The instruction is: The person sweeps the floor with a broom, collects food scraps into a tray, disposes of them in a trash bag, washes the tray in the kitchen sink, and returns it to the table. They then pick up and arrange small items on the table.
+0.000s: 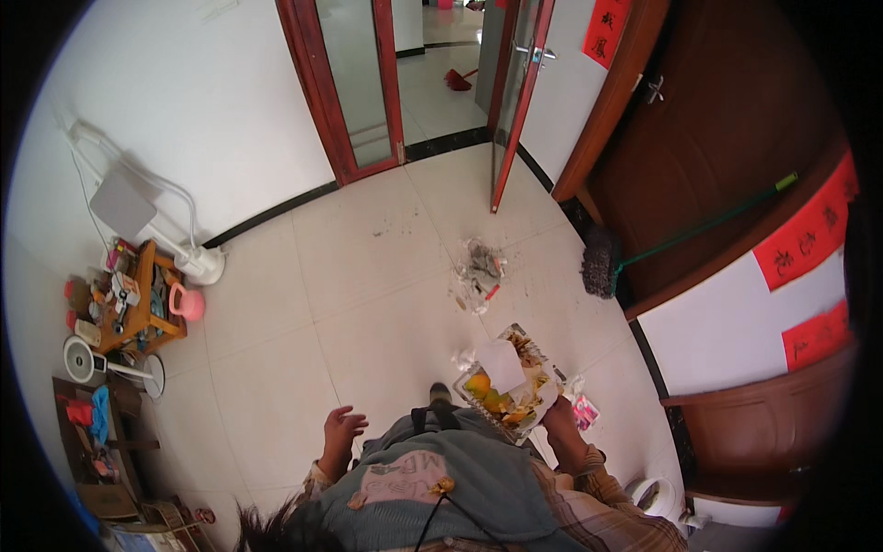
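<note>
A rectangular basket with a patterned rim is tilted in front of my body. My right hand grips its right side; the fingertips are partly hidden. In it lie orange and green fruit peels, brownish scraps and a white piece of paper. My left hand hangs free to the left of the basket, holding nothing, its fingers apart. Beyond the basket, a heap of grey and white litter lies on the tiled floor with dark specks around it.
A green-handled mop leans by the brown door at right. A white bin and a pink packet are on the floor near my right arm. Left stand a cluttered wooden table and a fan. A glass door stands ajar ahead.
</note>
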### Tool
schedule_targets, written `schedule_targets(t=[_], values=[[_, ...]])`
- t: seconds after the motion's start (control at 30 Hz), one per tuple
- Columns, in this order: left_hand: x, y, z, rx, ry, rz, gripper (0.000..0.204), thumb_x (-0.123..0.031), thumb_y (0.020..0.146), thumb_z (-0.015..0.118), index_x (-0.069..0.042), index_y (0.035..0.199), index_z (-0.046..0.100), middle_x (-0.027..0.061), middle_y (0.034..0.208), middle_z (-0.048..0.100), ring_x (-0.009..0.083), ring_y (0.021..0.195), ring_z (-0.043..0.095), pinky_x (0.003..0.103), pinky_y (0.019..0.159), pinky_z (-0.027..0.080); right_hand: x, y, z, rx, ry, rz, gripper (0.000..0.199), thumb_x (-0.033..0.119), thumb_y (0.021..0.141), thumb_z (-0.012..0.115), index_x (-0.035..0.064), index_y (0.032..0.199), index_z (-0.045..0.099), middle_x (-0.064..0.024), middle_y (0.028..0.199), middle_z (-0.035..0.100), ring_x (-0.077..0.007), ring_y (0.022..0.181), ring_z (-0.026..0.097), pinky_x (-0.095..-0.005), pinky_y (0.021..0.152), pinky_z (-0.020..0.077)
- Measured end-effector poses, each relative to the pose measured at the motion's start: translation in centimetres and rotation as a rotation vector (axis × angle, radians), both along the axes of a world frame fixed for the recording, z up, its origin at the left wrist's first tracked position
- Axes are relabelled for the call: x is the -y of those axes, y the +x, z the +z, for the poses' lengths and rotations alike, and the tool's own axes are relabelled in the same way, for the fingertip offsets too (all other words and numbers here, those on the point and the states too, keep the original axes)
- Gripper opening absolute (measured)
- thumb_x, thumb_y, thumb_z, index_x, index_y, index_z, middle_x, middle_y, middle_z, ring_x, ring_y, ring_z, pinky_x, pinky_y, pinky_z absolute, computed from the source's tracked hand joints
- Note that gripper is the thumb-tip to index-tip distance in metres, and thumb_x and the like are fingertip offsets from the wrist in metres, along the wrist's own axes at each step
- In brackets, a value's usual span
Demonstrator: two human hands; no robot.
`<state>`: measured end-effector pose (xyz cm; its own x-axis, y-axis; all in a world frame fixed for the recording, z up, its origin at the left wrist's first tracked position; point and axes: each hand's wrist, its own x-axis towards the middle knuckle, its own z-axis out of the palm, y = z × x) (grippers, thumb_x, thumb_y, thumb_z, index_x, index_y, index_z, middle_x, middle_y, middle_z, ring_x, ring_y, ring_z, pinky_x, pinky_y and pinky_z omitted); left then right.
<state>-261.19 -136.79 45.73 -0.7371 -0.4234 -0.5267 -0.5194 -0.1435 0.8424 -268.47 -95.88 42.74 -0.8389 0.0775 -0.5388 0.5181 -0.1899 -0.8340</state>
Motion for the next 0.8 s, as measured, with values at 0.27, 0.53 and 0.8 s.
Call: schedule_targets(t=[0.27,0.53,0.8], values=[[5.5,-10.6,0.0,0.138,0.040,0.290,0.040,-0.006,0.082,0.050,0.003,0.118,0.038,0.0187,0.093,0.060,0.0232,0.075,0.062,0.031,0.061,0.050,4.4,-19.9,1.1,0.006,-0.023,0.034,0.023,0.004,0.086,0.050,-0.0025,0.107,0.054,-0.0113,0.090,0.063,-0.0206,0.071,0.063,-0.0330,0.055,0.0524],[14.1,-31.9,-3.6,0.126,0.010,0.313,0.037,-0.007,0.084,0.049,0.002,0.117,0.036,0.0195,0.092,0.061,0.0236,0.074,0.063,0.031,0.058,0.050,8.3,-40.1,2.1,-0.006,-0.031,-0.049,0.022,0.005,0.087,0.049,-0.0020,0.106,0.055,-0.0116,0.090,0.064,-0.0207,0.070,0.063,-0.0329,0.057,0.0523],[12.4,-66.0,-0.7,-0.085,0.014,-0.141,0.035,-0.011,0.084,0.054,-0.001,0.115,0.043,0.0151,0.090,0.063,0.0219,0.073,0.064,0.029,0.061,0.049,9.2,-57.8,2.2,0.060,0.006,-0.142,0.021,0.007,0.087,0.047,-0.0045,0.103,0.056,-0.0119,0.087,0.064,-0.0196,0.067,0.062,-0.0306,0.054,0.0495]])
